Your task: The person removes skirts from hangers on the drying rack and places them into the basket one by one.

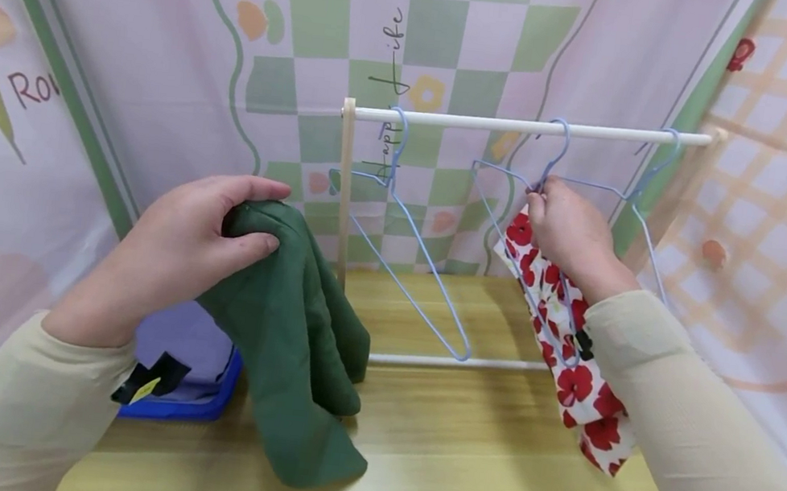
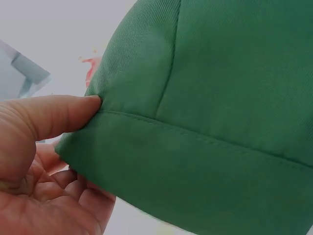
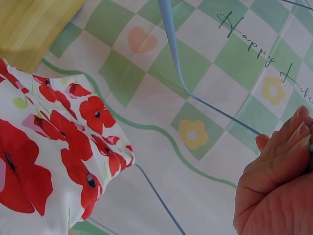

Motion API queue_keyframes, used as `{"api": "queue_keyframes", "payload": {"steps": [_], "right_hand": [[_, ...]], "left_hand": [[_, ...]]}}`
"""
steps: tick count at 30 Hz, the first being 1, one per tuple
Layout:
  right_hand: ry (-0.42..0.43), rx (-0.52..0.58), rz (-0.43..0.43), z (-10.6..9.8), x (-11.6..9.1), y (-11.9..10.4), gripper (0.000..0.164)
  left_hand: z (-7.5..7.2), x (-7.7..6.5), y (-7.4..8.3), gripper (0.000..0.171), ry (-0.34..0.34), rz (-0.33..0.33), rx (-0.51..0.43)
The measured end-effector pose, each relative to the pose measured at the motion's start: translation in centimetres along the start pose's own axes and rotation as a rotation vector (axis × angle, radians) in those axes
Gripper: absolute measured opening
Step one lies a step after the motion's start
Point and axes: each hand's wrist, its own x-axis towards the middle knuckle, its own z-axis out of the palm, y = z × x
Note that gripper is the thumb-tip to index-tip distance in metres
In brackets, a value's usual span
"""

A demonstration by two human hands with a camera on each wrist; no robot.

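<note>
My left hand (image 1: 182, 242) pinches a dark green garment (image 1: 282, 330) by its upper edge, and the cloth droops in folds over the table. In the left wrist view, the thumb and fingers grip a corner of its stitched hem (image 2: 161, 142). My right hand (image 1: 573, 230) pinches the middle blue hanger (image 1: 563, 147) just below its hook, which sits over the rack's white rod (image 1: 466, 122). A white garment with red flowers (image 1: 576, 384) hangs below that hand; the right wrist view shows the floral cloth (image 3: 73, 142) beside hanger wire. Which hanger bears it, I cannot tell.
Another blue hanger (image 1: 428, 262) hangs bare at the rod's left, and one more hanger (image 1: 652, 178) at its right. A blue tray (image 1: 227, 389) holding lilac cloth (image 1: 181, 343) stands left on the wooden table (image 1: 442, 462). Patterned curtains (image 1: 317, 18) surround the rack.
</note>
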Motion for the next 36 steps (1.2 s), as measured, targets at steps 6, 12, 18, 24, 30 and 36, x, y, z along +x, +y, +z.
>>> {"api": "queue_keyframes", "payload": {"steps": [6,12,18,24,30,36], "right_hand": [[-0.008,-0.001,-0.002,0.0,0.0,0.0,0.050],[-0.009,0.004,-0.005,-0.1,0.0,0.0,0.049],[-0.007,0.004,-0.005,-0.1,0.0,0.0,0.048],[-0.006,-0.001,-0.003,-0.1,0.1,0.0,0.049],[-0.013,0.003,-0.004,-0.1,0.1,0.1,0.051],[-0.015,0.004,-0.011,-0.1,0.1,0.2,0.051]], "left_hand": [[0.1,0.0,0.5,0.044,0.015,0.039,0.127],[0.6,-0.2,0.7,0.028,0.096,0.136,0.254],[1.1,-0.5,0.4,0.019,0.201,0.216,0.243],[1.0,-0.4,0.2,0.017,0.236,0.204,0.217],[0.7,-0.2,0.2,0.015,0.232,0.204,0.237],[0.5,-0.3,0.3,0.017,0.180,0.137,0.279]]}}
